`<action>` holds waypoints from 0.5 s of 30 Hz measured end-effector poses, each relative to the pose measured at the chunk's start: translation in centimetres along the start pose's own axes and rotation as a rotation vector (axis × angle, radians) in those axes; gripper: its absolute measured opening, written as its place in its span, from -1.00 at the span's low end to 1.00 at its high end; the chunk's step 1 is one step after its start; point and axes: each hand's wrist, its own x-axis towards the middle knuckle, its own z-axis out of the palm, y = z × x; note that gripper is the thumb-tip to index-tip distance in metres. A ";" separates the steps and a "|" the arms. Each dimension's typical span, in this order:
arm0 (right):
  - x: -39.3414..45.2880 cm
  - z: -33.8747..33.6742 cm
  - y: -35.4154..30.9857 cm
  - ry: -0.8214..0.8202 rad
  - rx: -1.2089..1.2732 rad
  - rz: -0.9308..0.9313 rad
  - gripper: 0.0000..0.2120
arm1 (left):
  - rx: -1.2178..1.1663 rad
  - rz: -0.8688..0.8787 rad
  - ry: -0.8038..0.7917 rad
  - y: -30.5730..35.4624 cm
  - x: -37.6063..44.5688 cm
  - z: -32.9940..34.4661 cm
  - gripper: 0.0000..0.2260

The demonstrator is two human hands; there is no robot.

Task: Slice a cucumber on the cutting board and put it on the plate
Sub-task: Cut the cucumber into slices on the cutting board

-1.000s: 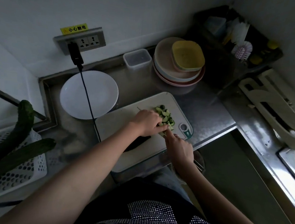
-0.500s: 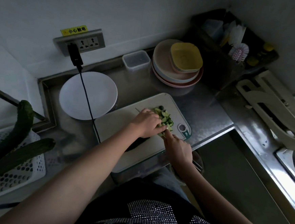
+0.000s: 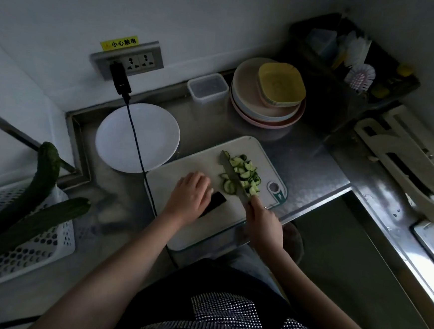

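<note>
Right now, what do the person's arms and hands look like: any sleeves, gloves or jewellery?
Both forearms are bare, with no sleeves in view. The left hand and right hand wear no gloves; no ring or watch can be made out. The torso wears a dark garment with pale dots.

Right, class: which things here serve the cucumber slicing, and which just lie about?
In use: cutting board, knife, cucumber slices, uncut cucumber piece, white plate.
Lying about: stacked dishes, clear container, basket, dish brush.

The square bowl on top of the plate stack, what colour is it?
Yellow, seen in the head view: square bowl.
</note>
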 end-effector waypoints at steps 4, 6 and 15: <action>-0.6 0.6 -0.5 -0.074 -0.023 -0.039 -0.79 | 0.039 0.094 -0.246 -0.1 -3.0 1.5 -0.45; -0.9 0.7 -0.6 -0.079 -0.065 -0.077 -0.79 | 0.055 0.108 -0.237 0.0 -3.2 1.7 -0.35; -0.9 1.0 -0.7 -0.070 -0.114 -0.141 -0.80 | 0.022 0.159 -0.160 -0.3 -3.2 1.5 -0.31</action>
